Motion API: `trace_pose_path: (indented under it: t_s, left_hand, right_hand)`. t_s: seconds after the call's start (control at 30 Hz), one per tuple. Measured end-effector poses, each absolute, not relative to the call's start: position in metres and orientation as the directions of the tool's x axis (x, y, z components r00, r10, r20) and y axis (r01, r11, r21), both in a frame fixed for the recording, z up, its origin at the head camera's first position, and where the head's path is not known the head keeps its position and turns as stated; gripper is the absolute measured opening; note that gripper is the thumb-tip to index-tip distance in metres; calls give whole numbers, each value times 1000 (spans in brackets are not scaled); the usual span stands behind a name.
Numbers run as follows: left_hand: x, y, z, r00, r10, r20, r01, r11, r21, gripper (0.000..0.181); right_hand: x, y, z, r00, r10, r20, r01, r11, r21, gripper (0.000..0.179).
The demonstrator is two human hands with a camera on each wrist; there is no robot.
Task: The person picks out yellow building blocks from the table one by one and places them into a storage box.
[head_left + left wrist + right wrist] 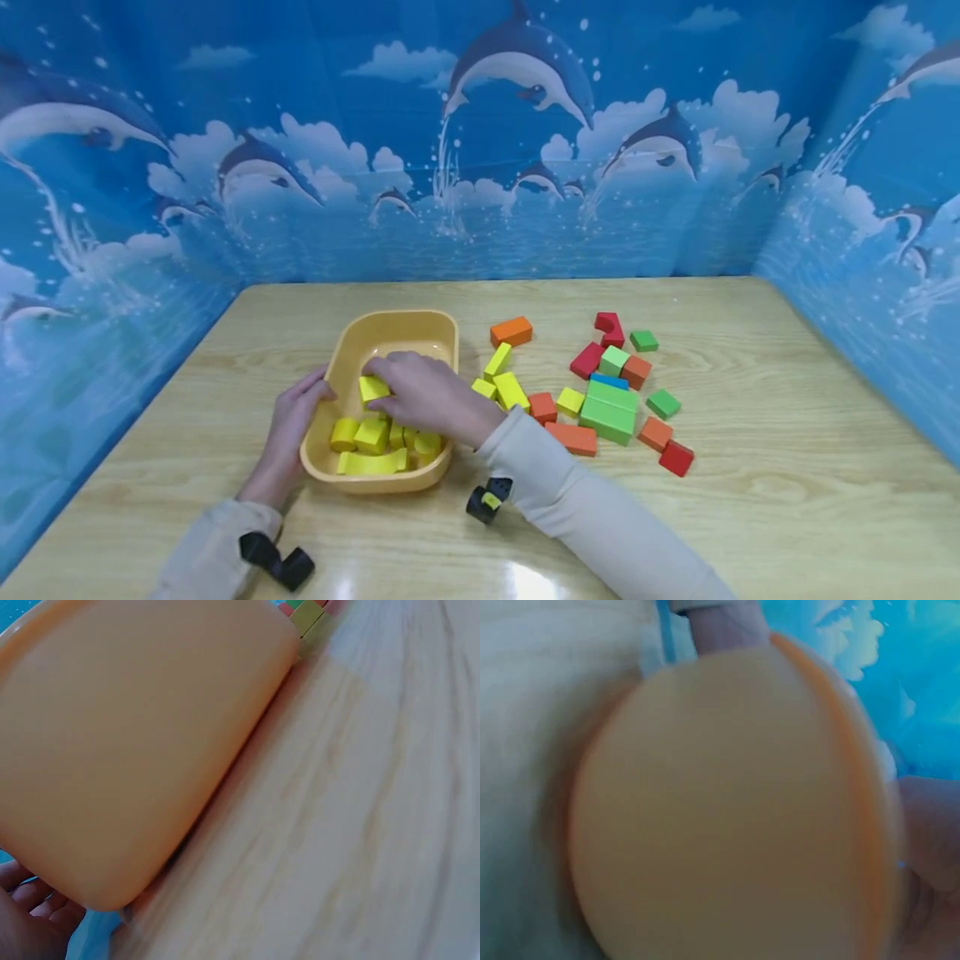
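Note:
A yellow-orange plastic basin (pixel 321 467) stands on the left part of the table with several yellow wooden blocks (pixel 372 435) gathered at its near end. Its left rim is gripped by my left hand (pixel 288 429); in the left wrist view, fingers (pixel 37 911) lie along the basin's outer wall (pixel 135 742). Inside the basin, my right hand (pixel 423 396) pinches a yellow block (pixel 372 388) above the other blocks, its forearm crossing the right rim. The right wrist view shows mainly the blurred outer wall of the basin (pixel 720 795), which hides the held block.
Right of the basin lie loose blocks: yellow ones (pixel 512 391) partly behind my right wrist, an orange block (pixel 512 331), a red arch (pixel 610 328), green blocks (pixel 609 412) and a dark red block (pixel 677 458). A dolphin-print curtain (pixel 480 225) encloses the wooden table (pixel 787 417).

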State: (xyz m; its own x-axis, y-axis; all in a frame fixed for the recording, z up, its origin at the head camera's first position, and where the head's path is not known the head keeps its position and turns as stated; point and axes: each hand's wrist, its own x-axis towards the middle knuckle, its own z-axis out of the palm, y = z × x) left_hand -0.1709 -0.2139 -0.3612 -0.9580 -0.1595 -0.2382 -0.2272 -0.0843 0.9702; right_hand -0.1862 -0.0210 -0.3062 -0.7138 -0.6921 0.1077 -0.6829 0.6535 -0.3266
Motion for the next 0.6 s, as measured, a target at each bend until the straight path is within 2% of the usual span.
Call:
trace_pose_path:
  t_s: [0.43,0.6]
  left_hand:
    - [-168,-214,-361,-963,-154,-222,-203,-129,971,58]
    - [-170,-213,-361,-962,-168,-215,-198,-114,974,58]
  right_hand:
    - [-169,-69,-330,-793,-597,121,-609,779,-149,33]
    - [-165,-73,-332,-828,-548,119,-556,830,-48,37]
